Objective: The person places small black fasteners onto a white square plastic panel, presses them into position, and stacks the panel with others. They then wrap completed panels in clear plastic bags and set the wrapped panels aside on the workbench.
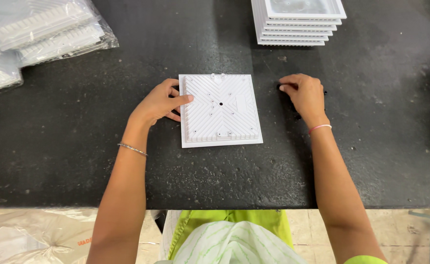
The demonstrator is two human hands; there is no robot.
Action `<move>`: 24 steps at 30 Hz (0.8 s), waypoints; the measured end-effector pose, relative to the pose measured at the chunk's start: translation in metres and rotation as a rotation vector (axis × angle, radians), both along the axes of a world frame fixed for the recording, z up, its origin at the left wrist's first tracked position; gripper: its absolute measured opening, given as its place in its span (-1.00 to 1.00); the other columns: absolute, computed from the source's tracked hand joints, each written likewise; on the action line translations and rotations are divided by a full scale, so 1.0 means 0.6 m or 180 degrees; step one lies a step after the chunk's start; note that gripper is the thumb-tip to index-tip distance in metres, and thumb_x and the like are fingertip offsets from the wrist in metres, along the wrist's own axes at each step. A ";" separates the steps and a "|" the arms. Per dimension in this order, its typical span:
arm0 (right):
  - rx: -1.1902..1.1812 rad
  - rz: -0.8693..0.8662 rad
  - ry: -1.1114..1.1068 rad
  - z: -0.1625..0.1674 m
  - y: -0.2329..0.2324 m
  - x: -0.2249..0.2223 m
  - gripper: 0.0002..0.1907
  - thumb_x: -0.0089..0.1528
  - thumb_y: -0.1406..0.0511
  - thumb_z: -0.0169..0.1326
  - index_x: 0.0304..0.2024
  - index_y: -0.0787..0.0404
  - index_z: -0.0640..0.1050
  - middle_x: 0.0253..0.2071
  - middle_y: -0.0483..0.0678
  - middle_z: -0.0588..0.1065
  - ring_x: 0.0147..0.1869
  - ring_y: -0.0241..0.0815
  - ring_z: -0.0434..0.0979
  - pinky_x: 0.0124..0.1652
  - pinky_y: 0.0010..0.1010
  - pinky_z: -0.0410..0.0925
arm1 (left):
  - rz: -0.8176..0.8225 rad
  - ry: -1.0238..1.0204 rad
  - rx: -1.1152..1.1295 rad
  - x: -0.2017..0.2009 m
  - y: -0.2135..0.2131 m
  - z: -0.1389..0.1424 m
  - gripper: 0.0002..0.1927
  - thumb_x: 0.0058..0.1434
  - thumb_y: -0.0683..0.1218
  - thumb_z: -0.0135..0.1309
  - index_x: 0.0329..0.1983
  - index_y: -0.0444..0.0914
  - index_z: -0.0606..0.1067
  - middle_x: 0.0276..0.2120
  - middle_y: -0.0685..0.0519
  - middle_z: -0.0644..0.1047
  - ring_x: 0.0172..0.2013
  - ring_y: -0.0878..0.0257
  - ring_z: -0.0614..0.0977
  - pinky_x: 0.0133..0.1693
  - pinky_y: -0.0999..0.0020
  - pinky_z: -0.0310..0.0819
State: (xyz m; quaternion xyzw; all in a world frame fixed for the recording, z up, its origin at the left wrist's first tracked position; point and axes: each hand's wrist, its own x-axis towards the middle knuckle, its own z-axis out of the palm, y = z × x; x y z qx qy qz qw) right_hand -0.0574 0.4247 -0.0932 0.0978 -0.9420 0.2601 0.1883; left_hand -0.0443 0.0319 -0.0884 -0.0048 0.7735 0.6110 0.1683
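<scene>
While steadying the white ribbed panel (221, 110), left hand (160, 103); right hand (304, 95) curled, contents untellable.

bagged panels (39, 34) cropped at left, tiny dark bits under right fingertips (286, 88) unclear

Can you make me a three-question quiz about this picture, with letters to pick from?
1. Where is the stack of white frames?
A. far edge of the table
B. on the floor
C. under the left hand

2. What colour is the square panel?
A. black
B. white
C. green

3. What is the left hand doing?
A. resting on the panel's edge
B. hanging off the table
C. lifting the panel high

Answers: 1 A, the stack sits at the top of the black table. 2 B, it is plainly white. 3 A, its fingers touch the flat-lying panel's left side.
</scene>
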 end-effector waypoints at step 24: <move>0.0167 0.1438 0.0229 0.035 -0.242 0.090 -0.82 0.26 0.36 0.21 -0.08 0.13 0.68 -0.06 -0.10 0.60 -0.05 -0.04 0.59 -0.10 -0.28 0.43 | 0.0013 0.0134 -0.0061 -0.004 -0.034 -0.041 -0.27 0.12 0.02 0.30 0.24 -0.40 0.29 -0.19 -0.08 0.51 -0.25 0.10 0.70 -0.39 0.21 0.75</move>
